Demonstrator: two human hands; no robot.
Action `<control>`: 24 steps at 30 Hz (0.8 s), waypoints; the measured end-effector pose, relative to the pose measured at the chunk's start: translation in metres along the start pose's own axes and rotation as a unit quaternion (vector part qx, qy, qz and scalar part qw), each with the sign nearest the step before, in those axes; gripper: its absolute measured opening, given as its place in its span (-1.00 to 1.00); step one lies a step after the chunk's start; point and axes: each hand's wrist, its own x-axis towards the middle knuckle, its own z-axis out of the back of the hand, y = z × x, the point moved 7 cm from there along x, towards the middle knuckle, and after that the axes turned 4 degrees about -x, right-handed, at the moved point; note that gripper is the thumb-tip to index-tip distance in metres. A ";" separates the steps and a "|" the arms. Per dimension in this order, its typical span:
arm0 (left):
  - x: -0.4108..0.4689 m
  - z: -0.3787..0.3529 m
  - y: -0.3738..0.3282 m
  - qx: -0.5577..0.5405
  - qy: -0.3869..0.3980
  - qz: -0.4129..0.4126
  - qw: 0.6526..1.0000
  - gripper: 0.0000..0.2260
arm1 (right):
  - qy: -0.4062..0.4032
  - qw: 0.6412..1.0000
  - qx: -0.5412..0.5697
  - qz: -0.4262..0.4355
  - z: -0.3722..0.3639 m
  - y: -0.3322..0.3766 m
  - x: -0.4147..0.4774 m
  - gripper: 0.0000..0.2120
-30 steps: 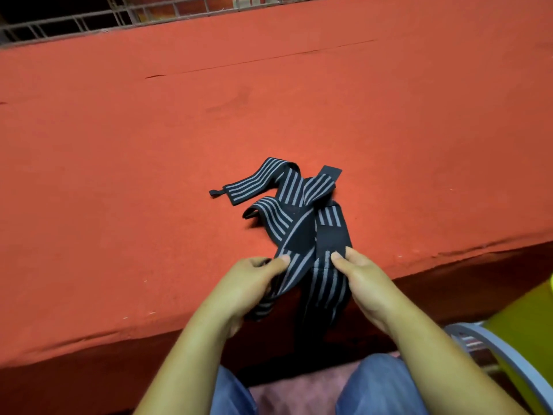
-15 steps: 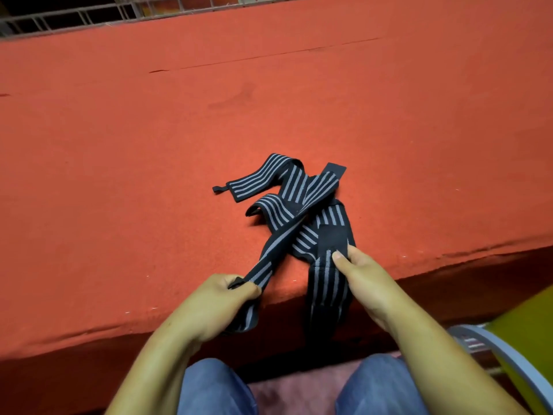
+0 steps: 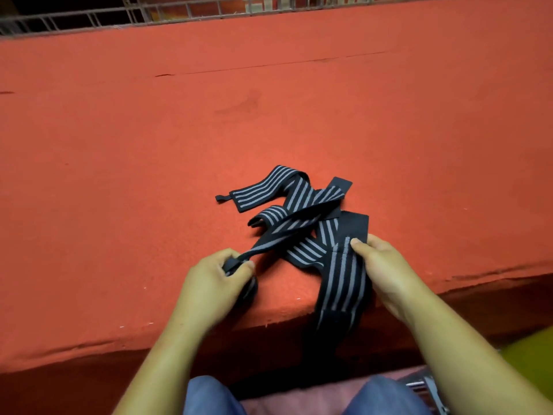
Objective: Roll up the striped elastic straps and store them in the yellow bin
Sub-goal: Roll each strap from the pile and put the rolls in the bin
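Left hand [image 3: 218,280] is clamped on one end of a striped strap [image 3: 299,224], fingers curled round it and thumb on top. A dark bunched or rolled bit sits under the fingers; can't tell how much is wound. This strap runs taut from the hand up and to the right, across the tangle, to a plain black end patch [image 3: 341,185]

Right hand [image 3: 386,271] pinches a second strap [image 3: 344,283]. The thumb presses on its top face just below the strap's wide black end [image 3: 354,226]; the other fingers are hidden under it. This strap lies at the near edge of the counter [image 3: 179,145] and droops over it, the lower part hanging in shadow between the knees in jeans [image 3: 209,396]

The hands are apart, the left one left of the tangle and the right one right of it, both close to the counter's near edge. The rest of the strap material is heaped just beyond the hands. One striped tail [image 3: 263,190] sticks out to the left and ends in a small black tab. Can't tell how many straps are in the heap

Yellow bin [image 3: 529,363] shows only as a blurred slice in the lower right corner. It is off the counter, below it and right of the right forearm, well apart from the straps, with its contents out of sight. A grey metal frame [image 3: 425,384] sits beside it

The counter is covered in red felt. A metal railing [image 3: 89,19] runs along its far side
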 end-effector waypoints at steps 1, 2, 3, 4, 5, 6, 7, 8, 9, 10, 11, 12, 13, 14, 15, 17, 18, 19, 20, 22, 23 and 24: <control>0.009 -0.009 -0.005 -0.012 -0.001 -0.003 1.000 -0.81 | -0.008 1.000 0.002 0.008 0.000 0.004 0.005 -0.76; 0.016 -0.015 -0.009 -0.022 -0.002 -0.001 1.000 -0.86 | -0.018 1.000 0.007 0.014 0.000 0.006 0.008 -0.76; 0.023 -0.019 -0.015 -0.026 -0.011 -0.008 1.000 -0.88 | -0.024 0.999 0.016 0.017 0.001 0.008 0.011 -0.76; 0.030 -0.020 -0.022 -0.021 -0.023 -0.025 0.999 -0.79 | -0.028 0.999 0.022 0.016 0.001 0.009 0.012 -0.76; 0.035 -0.022 -0.029 -0.014 -0.034 -0.051 0.998 -0.66 | -0.026 0.999 0.026 0.014 0.000 0.009 0.012 -0.76; 0.042 -0.022 -0.039 -0.003 -0.046 -0.082 0.996 -0.56 | -0.021 0.999 0.026 0.011 -0.001 0.007 0.014 -0.75; 0.047 -0.024 -0.050 0.009 -0.058 -0.117 0.991 -0.51 | -0.014 1.000 0.025 0.008 -0.002 0.004 0.015 -0.75; 0.053 -0.027 -0.064 0.027 -0.067 -0.154 0.985 -0.51 | -0.010 1.000 0.024 0.005 -0.003 0.000 0.017 -0.75; 0.058 -0.032 -0.075 0.048 -0.069 -0.186 0.979 -0.53 | -0.005 1.000 0.025 0.003 -0.005 -0.003 0.018 -0.74; 0.065 -0.041 -0.086 0.069 -0.057 -0.206 0.974 -0.55 | -0.002 1.000 0.024 0.000 -0.007 -0.007 0.020 -0.74; 0.073 -0.053 -0.097 0.085 -0.034 -0.218 0.972 -0.57 | 0.003 1.000 0.025 -0.004 -0.008 -0.012 0.022 -0.74; 0.079 -0.066 -0.104 0.096 -0.003 -0.221 0.970 -0.58 | 0.008 1.000 0.024 -0.007 -0.010 -0.016 0.021 -0.73; 0.086 -0.081 -0.111 0.107 0.027 -0.226 0.968 -0.59 | 0.010 0.999 0.032 -0.010 -0.010 -0.019 0.022 -0.73; 0.093 -0.096 -0.116 0.121 0.052 -0.227 0.965 -0.58 | 0.008 0.999 0.041 -0.012 -0.009 -0.022 0.022 -0.73; 0.099 -0.109 -0.119 0.136 0.071 -0.222 0.963 -0.56 | 0.006 0.999 0.051 -0.014 -0.009 -0.025 0.022 -0.73; 0.115 -0.132 -0.120 0.168 0.101 -0.190 0.962 -0.49 | 0.008 0.998 0.057 -0.017 -0.006 -0.031 0.024 -0.74; 0.122 -0.138 -0.118 0.183 0.106 -0.172 0.962 -0.46 | 0.012 0.998 0.052 -0.019 -0.006 -0.033 0.023 -0.73; 0.129 -0.143 -0.118 0.196 0.103 -0.161 0.962 -0.45 | 0.019 0.999 0.044 -0.020 -0.007 -0.034 0.023 -0.73; 0.135 -0.147 -0.118 0.208 0.100 -0.155 0.961 -0.44 | 0.025 0.999 0.032 -0.020 -0.007 -0.036 0.024 -0.74; 0.142 -0.154 -0.119 0.232 0.103 -0.145 0.956 -0.46 | 0.034 0.999 0.006 -0.017 -0.008 -0.036 0.023 -0.74; 0.144 -0.157 -0.118 0.243 0.108 -0.142 0.954 -0.49 | 0.038 0.999 -0.005 -0.015 -0.010 -0.035 0.023 -0.74; 0.145 -0.160 -0.119 0.250 0.108 -0.144 0.951 -0.56 | 0.039 0.999 -0.009 -0.017 -0.010 -0.033 0.021 -0.74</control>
